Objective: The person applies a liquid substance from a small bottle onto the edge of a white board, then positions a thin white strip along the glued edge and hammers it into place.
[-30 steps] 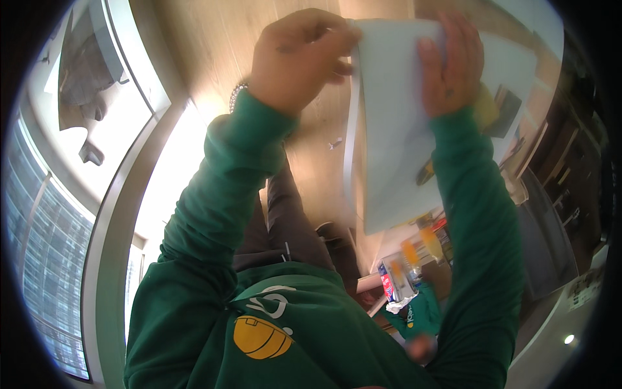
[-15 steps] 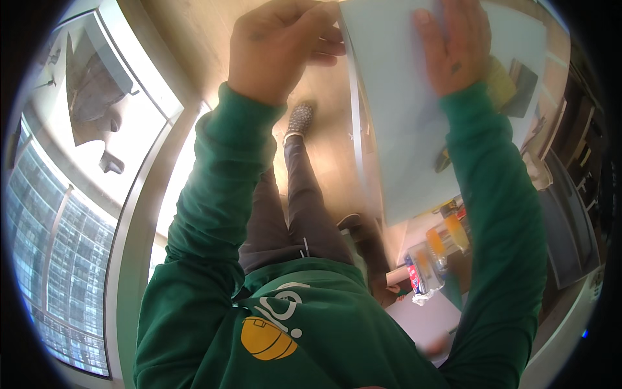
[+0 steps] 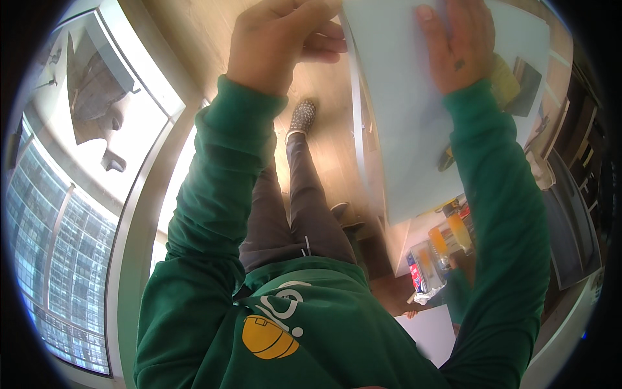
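1. The white tabletop (image 3: 411, 162) is the largest thing here, reaching from the upper middle toward the right, in front of the person. The step in hand seems to be work along its left edge, with one hand bracing the surface and the other busy at the rim.
2. A narrow pale strip (image 3: 357, 126) runs down beside that edge; whether it is joined to the tabletop I cannot tell.
3. The right hand (image 3: 463, 55) is spread and rests palm down on the white surface, fingers extended, thumb apart, apparently gripping nothing.
4. The left hand (image 3: 278, 48) is half curled at the upper left corner, thumb and forefinger drawn together; the frame cuts off their tips, so I cannot tell whether they pinch anything. The next move would probably call for fine fingertip control there and steady pressure from the right palm.
5. Beyond the right wrist lie a yellow pad (image 3: 505, 81) and a flat dark piece (image 3: 526, 84).
6. Smallest is a dark-and-yellow object (image 3: 445, 159) beside the right sleeve.
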{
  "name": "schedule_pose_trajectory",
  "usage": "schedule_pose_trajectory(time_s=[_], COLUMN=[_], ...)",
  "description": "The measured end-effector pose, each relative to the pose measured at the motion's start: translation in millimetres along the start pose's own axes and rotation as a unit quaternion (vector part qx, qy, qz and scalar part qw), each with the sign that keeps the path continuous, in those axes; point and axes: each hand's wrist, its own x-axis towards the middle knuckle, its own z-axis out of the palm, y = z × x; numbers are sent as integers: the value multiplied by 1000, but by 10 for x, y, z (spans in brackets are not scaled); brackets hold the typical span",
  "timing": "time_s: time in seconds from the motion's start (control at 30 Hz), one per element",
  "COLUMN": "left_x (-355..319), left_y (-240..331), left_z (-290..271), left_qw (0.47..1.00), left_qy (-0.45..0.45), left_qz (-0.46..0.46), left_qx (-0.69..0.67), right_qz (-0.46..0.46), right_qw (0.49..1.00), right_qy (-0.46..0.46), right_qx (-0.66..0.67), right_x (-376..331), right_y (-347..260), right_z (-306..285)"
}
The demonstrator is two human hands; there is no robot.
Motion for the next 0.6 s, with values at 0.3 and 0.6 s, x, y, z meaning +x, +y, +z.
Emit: schedule_pose_trajectory(time_s=[0.3, 0.6], left_x=[-131, -323], left_y=[-183, -447], left_z=[69, 111], left_qw=[996, 995], left_qy=[1, -1], left_qz=[4, 44], left_qx=[-87, -95], right_qz=[-9, -24], right_qw=[1000, 999], right_qy=[18, 25], right_qx=[-21, 34], right_x=[-23, -14], right_y=[-4, 26], right_z=[28, 56])
